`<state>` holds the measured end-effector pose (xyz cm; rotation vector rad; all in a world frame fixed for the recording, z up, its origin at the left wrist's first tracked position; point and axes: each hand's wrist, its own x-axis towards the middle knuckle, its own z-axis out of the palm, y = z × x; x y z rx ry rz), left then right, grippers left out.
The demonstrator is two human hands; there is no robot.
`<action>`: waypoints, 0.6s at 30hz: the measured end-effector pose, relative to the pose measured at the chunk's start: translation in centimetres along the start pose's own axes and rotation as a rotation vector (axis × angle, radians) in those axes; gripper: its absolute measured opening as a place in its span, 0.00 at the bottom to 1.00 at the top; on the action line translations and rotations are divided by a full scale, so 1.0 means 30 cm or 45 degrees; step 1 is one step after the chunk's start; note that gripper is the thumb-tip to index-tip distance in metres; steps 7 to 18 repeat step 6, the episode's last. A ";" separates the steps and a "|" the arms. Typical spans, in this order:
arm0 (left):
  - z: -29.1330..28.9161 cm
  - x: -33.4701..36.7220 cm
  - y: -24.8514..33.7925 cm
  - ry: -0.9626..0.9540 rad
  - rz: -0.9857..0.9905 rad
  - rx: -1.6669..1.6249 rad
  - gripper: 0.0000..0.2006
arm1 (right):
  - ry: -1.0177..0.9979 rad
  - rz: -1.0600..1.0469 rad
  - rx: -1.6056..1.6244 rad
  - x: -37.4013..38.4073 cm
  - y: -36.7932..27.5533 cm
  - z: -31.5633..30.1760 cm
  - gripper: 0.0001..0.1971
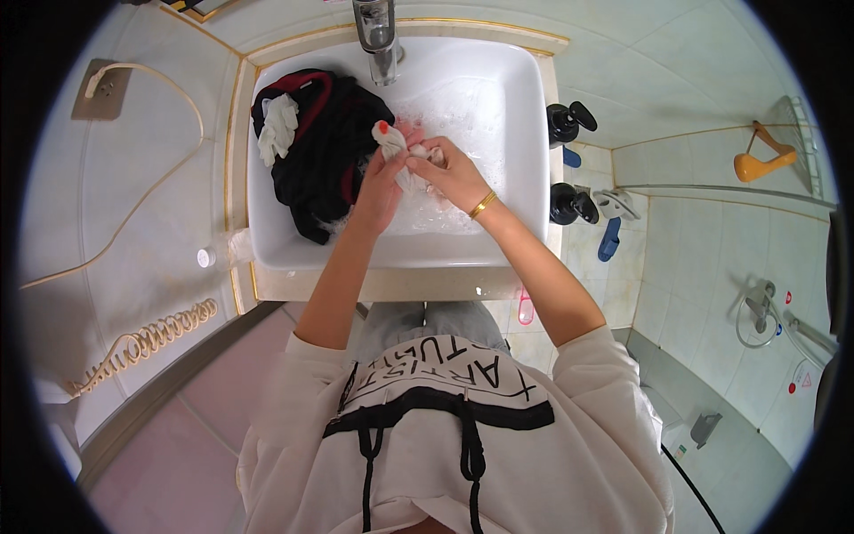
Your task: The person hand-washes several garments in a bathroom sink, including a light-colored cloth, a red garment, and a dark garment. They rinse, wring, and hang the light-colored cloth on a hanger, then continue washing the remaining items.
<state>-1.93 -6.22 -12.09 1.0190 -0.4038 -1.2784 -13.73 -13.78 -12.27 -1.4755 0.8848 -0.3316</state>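
Note:
Over soapy water in the white sink (532,178), both hands grip a small, wet white sock-like cloth (390,141) with a red patch at its upper end. My left hand (379,189) closes around its left side. Beside it, my right hand (458,178), with a gold bracelet at the wrist, pinches the same cloth, fingers bent. Pinkish fabric (411,130) shows just behind the fingers; its kind is unclear. Wet black clothing with dark red trim (320,178) is heaped at the sink's left. A crumpled white cloth (278,130) lies on that heap.
A metal faucet (377,40) rises at the sink's back edge. Two black pump bottles (562,123) stand along the right side. Farther right are blue slippers (609,240) on the floor and a wooden hanger (765,163). A coiled cord (160,334) hangs at left.

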 end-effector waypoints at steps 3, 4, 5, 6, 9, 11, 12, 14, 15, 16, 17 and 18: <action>0.005 -0.012 0.003 -0.081 -0.002 -0.423 0.22 | 0.030 0.093 0.222 -0.003 -0.017 -0.018 0.16; -0.009 -0.008 0.003 -0.038 -0.029 -0.210 0.23 | 0.047 0.052 0.263 -0.004 -0.021 -0.023 0.16; -0.029 0.004 0.007 -0.073 0.003 -0.053 0.24 | 0.079 0.052 0.280 -0.005 -0.028 -0.034 0.17; -0.054 0.017 0.009 -0.107 0.031 0.103 0.25 | 0.116 0.046 0.290 -0.010 -0.032 -0.046 0.17; -0.054 0.017 0.009 -0.107 0.031 0.103 0.25 | 0.116 0.046 0.290 -0.010 -0.032 -0.046 0.17; -0.054 0.017 0.009 -0.107 0.031 0.103 0.25 | 0.116 0.046 0.290 -0.010 -0.032 -0.046 0.17; -0.054 0.017 0.009 -0.107 0.031 0.103 0.25 | 0.116 0.046 0.290 -0.010 -0.032 -0.046 0.17; -0.054 0.017 0.009 -0.107 0.031 0.103 0.25 | 0.116 0.046 0.290 -0.010 -0.032 -0.046 0.17; -0.054 0.017 0.009 -0.107 0.031 0.103 0.25 | 0.116 0.046 0.290 -0.010 -0.032 -0.046 0.17; -0.054 0.017 0.009 -0.107 0.031 0.103 0.25 | 0.116 0.046 0.290 -0.010 -0.032 -0.046 0.17; -0.054 0.017 0.009 -0.107 0.031 0.103 0.25 | 0.116 0.046 0.290 -0.010 -0.032 -0.046 0.17; -0.054 0.017 0.009 -0.107 0.031 0.103 0.25 | 0.116 0.046 0.290 -0.010 -0.032 -0.046 0.17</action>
